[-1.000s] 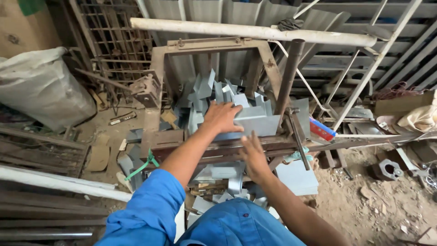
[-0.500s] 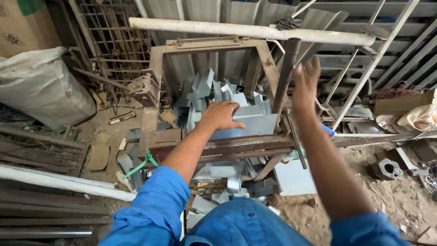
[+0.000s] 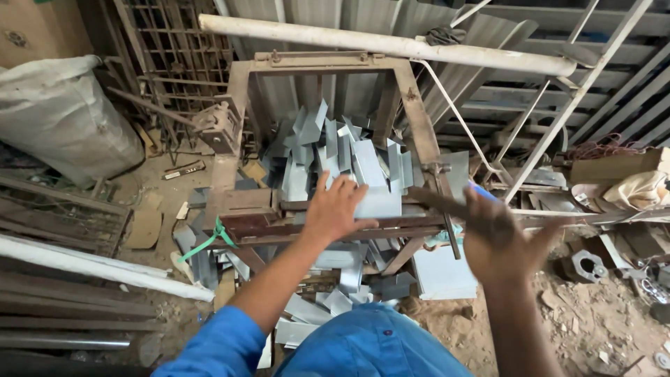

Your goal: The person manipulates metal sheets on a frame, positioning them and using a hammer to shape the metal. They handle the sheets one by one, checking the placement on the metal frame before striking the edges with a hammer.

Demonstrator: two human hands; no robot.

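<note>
We are gripping a dark lever (image 3: 447,204) with our blurred right hand (image 3: 499,237) at four o'clock, fingers wrapped around it. Our left hand (image 3: 335,208) is pressing flat, fingers spread, on a grey sheet (image 3: 379,202) at center. Cut pieces (image 3: 328,150) are piling at twelve o'clock inside the rusty frame (image 3: 241,119).

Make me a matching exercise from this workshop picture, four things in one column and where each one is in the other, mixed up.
Things:
1. left hand
2. right hand
3. white sack
4. white pipe

Places:
A. across the top of the rusty frame
B. far left, by the metal grille
C. flat on a grey metal sheet
D. blurred, at the dark lever bar

Pairs: 1-C, 2-D, 3-B, 4-A
</note>
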